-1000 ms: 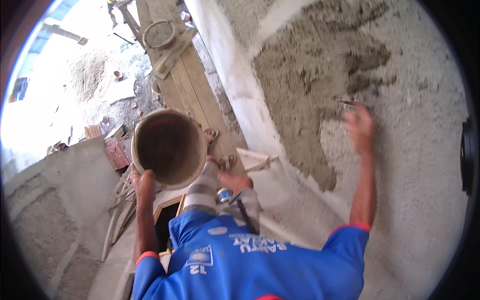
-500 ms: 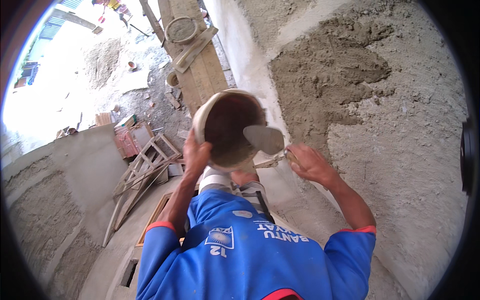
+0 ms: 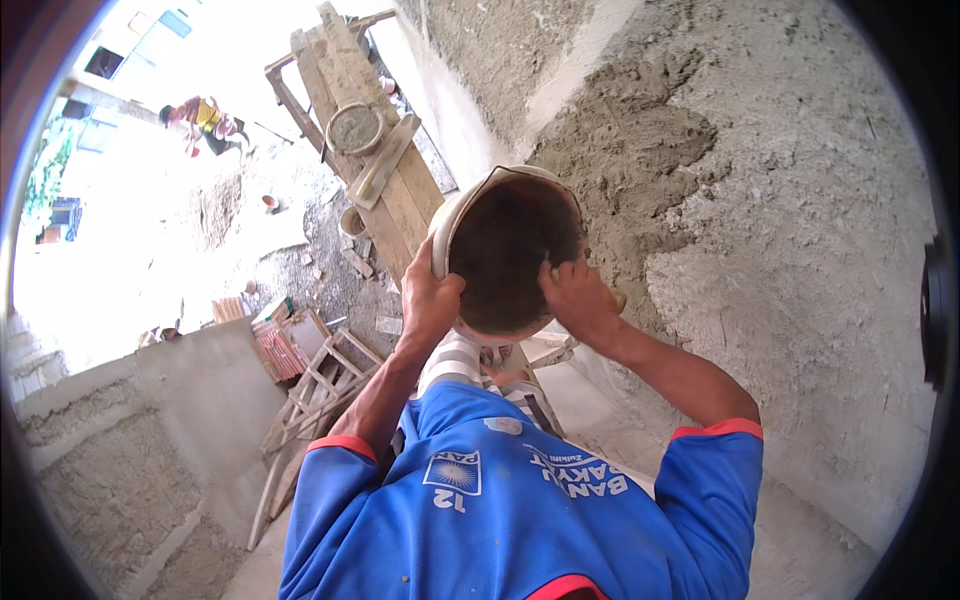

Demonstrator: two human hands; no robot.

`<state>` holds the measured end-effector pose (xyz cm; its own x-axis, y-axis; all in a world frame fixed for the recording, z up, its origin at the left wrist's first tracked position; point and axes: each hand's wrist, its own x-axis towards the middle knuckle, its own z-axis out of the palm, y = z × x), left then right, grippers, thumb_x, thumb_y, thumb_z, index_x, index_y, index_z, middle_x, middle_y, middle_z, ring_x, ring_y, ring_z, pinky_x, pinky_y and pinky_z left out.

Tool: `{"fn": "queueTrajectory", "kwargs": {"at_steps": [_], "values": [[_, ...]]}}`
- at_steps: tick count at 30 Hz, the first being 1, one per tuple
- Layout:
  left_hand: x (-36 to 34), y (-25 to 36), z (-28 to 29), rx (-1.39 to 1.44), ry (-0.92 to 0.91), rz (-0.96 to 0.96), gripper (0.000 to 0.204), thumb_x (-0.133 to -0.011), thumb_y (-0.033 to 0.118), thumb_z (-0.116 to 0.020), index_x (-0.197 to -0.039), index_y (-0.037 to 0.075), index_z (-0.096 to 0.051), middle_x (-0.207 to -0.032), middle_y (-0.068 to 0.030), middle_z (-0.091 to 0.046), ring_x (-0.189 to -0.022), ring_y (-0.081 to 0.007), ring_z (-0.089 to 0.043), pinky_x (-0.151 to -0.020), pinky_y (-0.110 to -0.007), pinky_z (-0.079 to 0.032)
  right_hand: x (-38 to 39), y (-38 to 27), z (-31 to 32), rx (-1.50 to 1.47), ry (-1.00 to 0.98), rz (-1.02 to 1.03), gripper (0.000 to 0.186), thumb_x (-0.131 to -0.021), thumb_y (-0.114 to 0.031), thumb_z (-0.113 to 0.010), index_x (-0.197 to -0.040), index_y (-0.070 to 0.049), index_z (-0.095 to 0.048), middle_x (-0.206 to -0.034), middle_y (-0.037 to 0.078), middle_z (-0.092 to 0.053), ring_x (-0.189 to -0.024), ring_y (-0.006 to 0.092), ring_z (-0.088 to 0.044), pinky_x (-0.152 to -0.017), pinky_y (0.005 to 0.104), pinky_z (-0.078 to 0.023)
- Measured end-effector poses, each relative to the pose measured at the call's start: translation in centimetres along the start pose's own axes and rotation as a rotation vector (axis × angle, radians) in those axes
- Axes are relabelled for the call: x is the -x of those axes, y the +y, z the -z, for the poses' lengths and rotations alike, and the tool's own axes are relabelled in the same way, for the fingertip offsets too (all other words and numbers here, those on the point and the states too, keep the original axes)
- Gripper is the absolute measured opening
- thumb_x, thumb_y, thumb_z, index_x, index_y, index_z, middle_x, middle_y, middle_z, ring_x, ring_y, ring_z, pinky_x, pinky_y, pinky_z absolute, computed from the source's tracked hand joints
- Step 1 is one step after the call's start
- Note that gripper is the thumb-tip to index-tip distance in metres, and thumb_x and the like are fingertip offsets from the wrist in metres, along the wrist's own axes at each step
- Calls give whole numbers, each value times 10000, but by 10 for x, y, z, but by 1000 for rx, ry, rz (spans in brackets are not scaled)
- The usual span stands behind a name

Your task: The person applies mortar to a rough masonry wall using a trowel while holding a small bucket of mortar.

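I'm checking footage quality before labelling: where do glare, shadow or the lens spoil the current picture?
Head view: glare washes the ground at upper left almost to white; head view: deep shadow fills the inside of the bucket, so only a stub of tool handle shows by the right hand; head view: the fisheye leaves black corners.

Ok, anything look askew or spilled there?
The wooden pieces at left lie crossed at odd angles in a loose heap, so they look untidy. No spill shows around the bucket, held by the left hand.
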<state>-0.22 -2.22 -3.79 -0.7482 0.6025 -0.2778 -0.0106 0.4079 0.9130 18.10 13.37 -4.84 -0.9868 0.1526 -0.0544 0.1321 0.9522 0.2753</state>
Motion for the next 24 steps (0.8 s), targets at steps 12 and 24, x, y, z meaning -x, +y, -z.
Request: {"fn": "queueTrajectory", "kwargs": {"at_steps": [12, 24], "values": [[-1, 41, -20, -84, -211, -79, 618, -668, 49, -576, -1285, 53, -539, -1003, -235, -668, -984, -362, -649, -883, -420, -487, 16, 29, 62, 18, 43, -104, 361, -812, -178, -556, -1163, -105, -596, -845, 90, -596, -789, 242, -574, -624, 360, -475], [3, 75, -26, -48, -178, -236, 576, -651, 27, -524, -1223, -22, -559, -1008, -174, -677, -926, -240, -647, -857, -342, -489, 61, 63, 109, -44, -181, -421, 364, -801, -91, -554, -1160, -35, -576, -852, 147, -603, -792, 308, -626, -645, 397, -530]]}}
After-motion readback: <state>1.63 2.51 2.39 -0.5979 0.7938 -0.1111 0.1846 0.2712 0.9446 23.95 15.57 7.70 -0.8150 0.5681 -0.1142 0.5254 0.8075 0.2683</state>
